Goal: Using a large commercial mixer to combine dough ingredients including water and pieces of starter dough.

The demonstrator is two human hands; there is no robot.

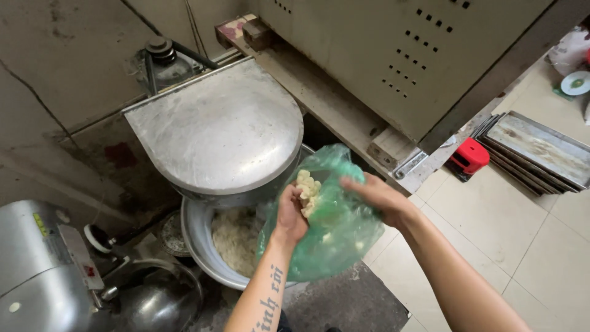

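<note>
Hands are gripping a green plastic bag over the metal bowl: left hand closed on its bunched side, right hand pinching the rim. Its mouth is tilting up-left toward the mixer's lid; pale lumps may be spilling past the bowl.

I see my hands hemmed in over the metal bowl: the domed lid overhangs its back half, leaving only the front gap open. The grey cabinet blocks the far right. Open floor lies to my right, up to the stacked trays and red stool.
</note>
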